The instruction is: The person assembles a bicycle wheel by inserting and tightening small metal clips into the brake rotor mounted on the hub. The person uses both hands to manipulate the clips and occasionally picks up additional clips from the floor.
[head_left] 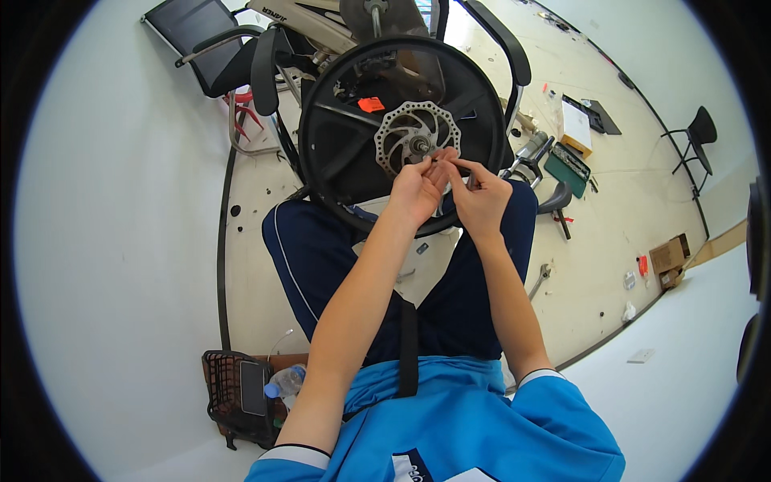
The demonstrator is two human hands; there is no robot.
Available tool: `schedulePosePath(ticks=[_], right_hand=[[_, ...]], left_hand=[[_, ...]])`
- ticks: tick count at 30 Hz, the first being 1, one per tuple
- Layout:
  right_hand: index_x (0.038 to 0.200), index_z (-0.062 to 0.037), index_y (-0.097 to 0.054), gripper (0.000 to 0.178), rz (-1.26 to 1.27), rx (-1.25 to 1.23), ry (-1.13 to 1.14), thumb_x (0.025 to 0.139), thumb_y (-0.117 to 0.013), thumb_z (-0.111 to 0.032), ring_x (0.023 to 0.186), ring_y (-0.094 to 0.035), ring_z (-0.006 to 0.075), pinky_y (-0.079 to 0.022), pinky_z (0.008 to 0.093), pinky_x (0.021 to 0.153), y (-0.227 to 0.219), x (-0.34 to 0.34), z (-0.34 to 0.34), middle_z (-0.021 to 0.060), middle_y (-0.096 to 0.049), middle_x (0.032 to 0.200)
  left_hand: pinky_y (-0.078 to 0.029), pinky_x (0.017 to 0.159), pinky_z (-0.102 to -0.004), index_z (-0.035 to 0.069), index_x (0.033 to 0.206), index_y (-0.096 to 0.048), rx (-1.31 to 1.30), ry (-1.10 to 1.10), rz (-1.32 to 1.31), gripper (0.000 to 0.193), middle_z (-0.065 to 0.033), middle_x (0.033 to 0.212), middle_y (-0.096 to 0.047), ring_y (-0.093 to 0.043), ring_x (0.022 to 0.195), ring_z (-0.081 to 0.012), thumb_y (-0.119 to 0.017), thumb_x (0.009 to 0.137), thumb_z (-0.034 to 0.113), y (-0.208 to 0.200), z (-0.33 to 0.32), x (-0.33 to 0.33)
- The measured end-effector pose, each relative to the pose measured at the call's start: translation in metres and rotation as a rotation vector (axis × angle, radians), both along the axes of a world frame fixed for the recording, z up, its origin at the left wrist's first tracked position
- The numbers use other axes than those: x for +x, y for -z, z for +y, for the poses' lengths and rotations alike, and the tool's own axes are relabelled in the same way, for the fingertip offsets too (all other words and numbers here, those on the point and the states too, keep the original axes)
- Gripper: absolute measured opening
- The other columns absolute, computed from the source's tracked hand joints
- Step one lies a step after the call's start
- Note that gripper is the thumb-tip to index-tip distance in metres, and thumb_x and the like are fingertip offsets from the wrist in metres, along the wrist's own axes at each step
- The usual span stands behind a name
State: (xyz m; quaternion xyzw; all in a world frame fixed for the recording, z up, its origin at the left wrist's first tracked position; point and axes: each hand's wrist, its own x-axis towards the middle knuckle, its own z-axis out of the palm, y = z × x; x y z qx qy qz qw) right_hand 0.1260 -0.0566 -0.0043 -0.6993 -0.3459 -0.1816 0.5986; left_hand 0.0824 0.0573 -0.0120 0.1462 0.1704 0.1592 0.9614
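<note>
The left hand (pixel 419 189) and the right hand (pixel 482 198) are together at the fingers, just before the hub (pixel 420 145) of a wheel (pixel 307 145). The left palm is turned up, with its fingers half curled. The right thumb and forefinger are brought near each other, at the left fingertips. Whether a small part is held between them, I cannot tell, because the fingers hide this place.

The wheel is in front of the person, at the knees, with a metal brake disc (pixel 382 138) around its hub. The hands cover the lower right part of this disc.

Behind the wheel, a beige frame (pixel 317 32) can be seen. Through the rim there shows an orange piece (pixel 371 104). On the right side, on the floor, there are a green tool case (pixel 564 175), a white and yellow box (pixel 575 127) and, nearer, a wrench (pixel 543 275). At lower left, a plastic bottle (pixel 286 381) stands or lies beside a black basket (pixel 218 390).
</note>
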Motion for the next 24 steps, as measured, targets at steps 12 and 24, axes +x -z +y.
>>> schedulePosePath(ticks=[12,24], right_hand=[[0.085,0.0035,-0.073,0.016,0.030,-0.014,0.017,0.086,-0.077,-0.012,0.047,-0.045,0.0058,-0.037,0.0251,0.045,0.005,0.001,0.017,0.0054,-0.057,0.055],[0.085,-0.0009,-0.064,0.011,-0.180,-0.124,-0.150,0.091,-0.070,-0.008,0.056,-0.062,0.0288,-0.047,0.0335,0.051,0.011,0.004,0.015,0.0102,-0.063,0.068]], left_hand=[[-0.050,0.105,-0.0372,-0.001,0.125,-0.060,0.152,0.047,0.027,0.030,-0.0112,0.122,-0.066,-0.063,0.116,-0.0232,-0.043,0.107,0.016,0.007,-0.003,-0.004],[-0.057,0.082,-0.0310,-0.002,0.119,-0.066,1.763,-0.332,0.079,0.028,-0.0128,0.117,-0.070,-0.070,0.103,-0.0228,-0.065,0.091,-0.002,-0.052,-0.023,-0.087]])
